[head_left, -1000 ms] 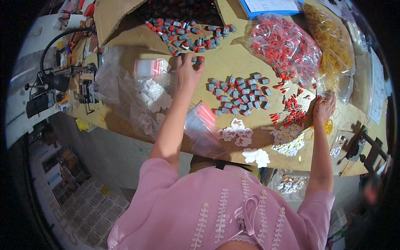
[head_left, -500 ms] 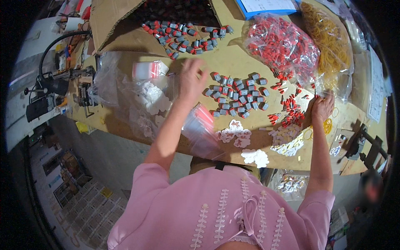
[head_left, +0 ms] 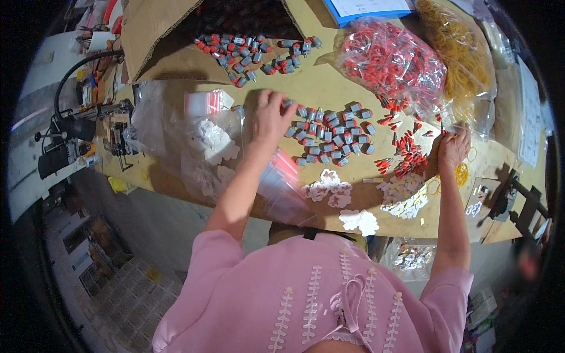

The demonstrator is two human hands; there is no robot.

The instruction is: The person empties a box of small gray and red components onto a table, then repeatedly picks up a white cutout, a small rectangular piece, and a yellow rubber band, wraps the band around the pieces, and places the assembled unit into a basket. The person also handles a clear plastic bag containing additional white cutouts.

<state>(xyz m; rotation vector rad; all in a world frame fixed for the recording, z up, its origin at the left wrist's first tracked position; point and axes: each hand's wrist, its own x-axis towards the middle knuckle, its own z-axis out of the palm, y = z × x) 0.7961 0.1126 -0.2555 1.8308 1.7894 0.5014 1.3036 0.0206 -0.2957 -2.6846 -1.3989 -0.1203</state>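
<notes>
At the left edge of a loose group of small grey motors with red ends (head_left: 329, 138), my left hand (head_left: 272, 117) pinches one small motor (head_left: 287, 103) between thumb and fingers. My right hand (head_left: 454, 148) rests at the right, beside scattered small red pieces with dark tips (head_left: 409, 153). Its fingers are closed on what looks like one such red-and-black piece (head_left: 442, 126), partly hidden by the fingertips. More motors (head_left: 247, 52) spill from an open cardboard box (head_left: 156, 38) at the far left.
A clear bag of red pieces (head_left: 391, 62) and a bag of yellow rubber bands (head_left: 456, 53) lie far right. Nearer are white cut-out cards (head_left: 326, 188), pale small strips (head_left: 405, 197) and clear zip bags (head_left: 279, 182). A black lamp (head_left: 76, 125) stands left, a clamp-like fixture (head_left: 521, 200) right.
My left hand has come down slightly toward the motors and now has one between its fingers. My right hand has barely moved; the whole view has shifted a little.
</notes>
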